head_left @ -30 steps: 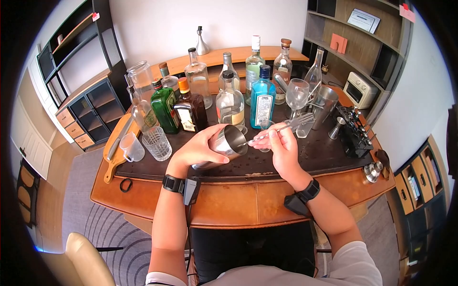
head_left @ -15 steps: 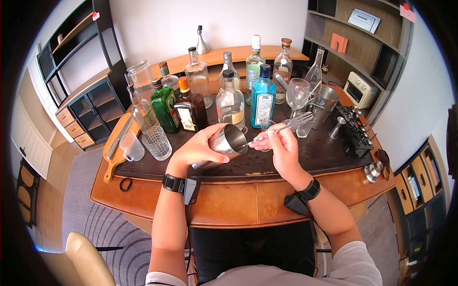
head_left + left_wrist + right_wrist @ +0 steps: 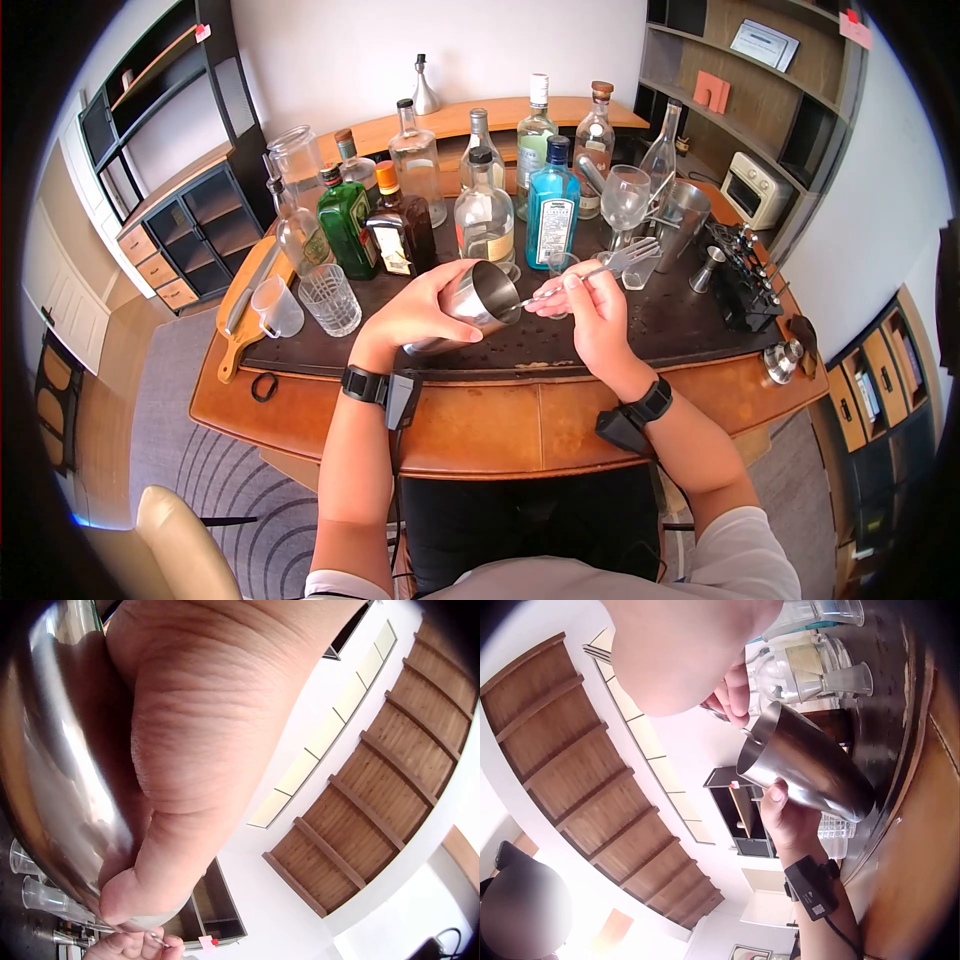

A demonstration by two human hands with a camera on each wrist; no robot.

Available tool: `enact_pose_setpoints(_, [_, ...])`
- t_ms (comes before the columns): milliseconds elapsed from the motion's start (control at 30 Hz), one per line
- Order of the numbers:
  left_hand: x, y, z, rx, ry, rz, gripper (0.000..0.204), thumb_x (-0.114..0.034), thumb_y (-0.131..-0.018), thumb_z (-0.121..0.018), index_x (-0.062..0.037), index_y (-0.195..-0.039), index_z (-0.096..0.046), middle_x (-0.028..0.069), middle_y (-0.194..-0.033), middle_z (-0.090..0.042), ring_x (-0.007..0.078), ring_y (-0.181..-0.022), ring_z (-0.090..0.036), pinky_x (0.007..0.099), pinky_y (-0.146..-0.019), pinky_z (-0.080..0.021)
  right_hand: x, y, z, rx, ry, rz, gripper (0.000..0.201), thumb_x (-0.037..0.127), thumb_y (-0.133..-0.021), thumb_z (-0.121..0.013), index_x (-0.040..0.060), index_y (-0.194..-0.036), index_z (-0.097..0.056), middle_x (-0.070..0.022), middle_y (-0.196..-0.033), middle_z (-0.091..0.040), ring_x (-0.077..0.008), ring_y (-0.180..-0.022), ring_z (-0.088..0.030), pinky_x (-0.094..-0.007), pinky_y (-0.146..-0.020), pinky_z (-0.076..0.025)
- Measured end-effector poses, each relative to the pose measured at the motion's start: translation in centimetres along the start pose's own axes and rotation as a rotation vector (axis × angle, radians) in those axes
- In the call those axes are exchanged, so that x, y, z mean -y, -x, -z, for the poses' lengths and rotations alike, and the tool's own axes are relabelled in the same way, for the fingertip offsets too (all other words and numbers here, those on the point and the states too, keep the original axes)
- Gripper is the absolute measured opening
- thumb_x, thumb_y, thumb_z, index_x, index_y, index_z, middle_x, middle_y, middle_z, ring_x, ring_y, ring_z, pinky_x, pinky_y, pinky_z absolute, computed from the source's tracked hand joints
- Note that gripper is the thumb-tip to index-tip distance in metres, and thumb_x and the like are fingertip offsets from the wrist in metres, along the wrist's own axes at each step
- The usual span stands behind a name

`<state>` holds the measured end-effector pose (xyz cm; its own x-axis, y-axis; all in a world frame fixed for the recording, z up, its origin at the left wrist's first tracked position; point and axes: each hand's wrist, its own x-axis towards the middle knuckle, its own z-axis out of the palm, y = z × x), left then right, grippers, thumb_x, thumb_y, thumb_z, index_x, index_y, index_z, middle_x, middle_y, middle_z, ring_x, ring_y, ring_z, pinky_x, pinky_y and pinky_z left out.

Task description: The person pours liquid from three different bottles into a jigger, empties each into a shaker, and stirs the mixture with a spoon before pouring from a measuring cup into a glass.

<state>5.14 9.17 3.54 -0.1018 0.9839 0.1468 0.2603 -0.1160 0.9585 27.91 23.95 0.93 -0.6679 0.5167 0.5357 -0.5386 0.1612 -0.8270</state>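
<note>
My left hand (image 3: pixel 415 312) grips a steel shaker tin (image 3: pixel 810 761) from the side, thumb across its near wall. The tin leans over, its mouth facing right toward my other hand. My right hand (image 3: pixel 600 318) pinches a twisted-stem bar spoon (image 3: pixel 546 294) between thumb and fingers. Its fork end (image 3: pixel 634 254) sticks out up and to the right, while the lower end reaches into the tin's mouth and is hidden there. Behind the hands stand a clear bottle (image 3: pixel 484 220) and a blue bottle (image 3: pixel 553 210).
Several more bottles line the back of the dark desk top. On the left are a cut-glass tumbler (image 3: pixel 330 300), a plastic measuring cup (image 3: pixel 278 308) and a wooden board (image 3: pixel 231 352) with a knife. A wine glass (image 3: pixel 626 195), a second tin (image 3: pixel 684 228) and a jigger (image 3: pixel 707 270) stand right.
The spoon's fork end has shifted slightly with the right fingers. The left hand and the tin stay nearly in place.
</note>
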Motion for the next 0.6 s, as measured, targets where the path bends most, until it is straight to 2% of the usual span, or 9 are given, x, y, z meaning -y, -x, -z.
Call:
enact_pose_setpoints(100, [-0.5,0.1,-0.3,0.006,0.035,-0.003,0.095,-0.009,-0.063,-0.093,0.0006,-0.147,-0.051,0.0061,-0.132,-0.064,0.0147,-0.121,-0.057,0.0302,-0.109,-0.043,-0.1,-0.1,-0.3,-0.014,-0.040,0.027,0.015,0.012,-0.112,-0.044,-0.0007,-0.111,-0.050,-0.0181,-0.108,-0.069,-0.0270,-0.097,-0.075,-0.0354,-0.086,-0.063])
enact_pose_setpoints(300, [-0.6,0.1,-0.1,0.007,-0.025,-0.013,0.094,-0.009,-0.063,-0.093,0.0012,-0.147,-0.051,0.0062,-0.132,-0.064,0.0154,-0.121,-0.057,0.0303,-0.110,-0.043,-0.7,-0.4,-0.5,-0.071,0.080,0.093,0.015,0.013,-0.113,-0.044,-0.0011,-0.112,-0.051,-0.0183,-0.110,-0.069,-0.0272,-0.098,-0.075,-0.0359,-0.087,-0.063])
enact_pose_setpoints(400, [-0.3,0.0,0.1,0.003,-0.040,-0.013,0.095,-0.011,-0.062,-0.093,0.0011,-0.147,-0.051,0.0066,-0.132,-0.064,0.0160,-0.121,-0.057,0.0307,-0.110,-0.043,-1.0,-0.2,0.2,-0.044,0.147,0.051,0.015,0.013,-0.112,-0.044,-0.0008,-0.112,-0.051,-0.0181,-0.110,-0.069,-0.0266,-0.097,-0.075,-0.0356,-0.087,-0.062])
enact_pose_setpoints(500, [0.0,0.0,0.1,-0.002,-0.034,-0.015,0.096,-0.014,-0.062,-0.094,0.0010,-0.147,-0.051,0.0070,-0.133,-0.064,0.0163,-0.122,-0.057,0.0310,-0.110,-0.042,-0.4,-0.2,0.5,-0.007,0.012,-0.023,0.015,0.013,-0.112,-0.045,-0.0007,-0.112,-0.051,-0.0180,-0.109,-0.069,-0.0266,-0.096,-0.075,-0.0357,-0.087,-0.062])
enact_pose_setpoints(600, [0.2,-0.1,0.1,0.002,-0.030,-0.018,0.096,-0.014,-0.062,-0.093,0.0009,-0.147,-0.051,0.0071,-0.133,-0.063,0.0161,-0.122,-0.056,0.0309,-0.111,-0.042,-0.1,-0.3,0.1,-0.001,-0.056,0.007,0.016,0.014,-0.112,-0.045,-0.0008,-0.113,-0.052,-0.0181,-0.109,-0.069,-0.0268,-0.097,-0.075,-0.0362,-0.087,-0.062])
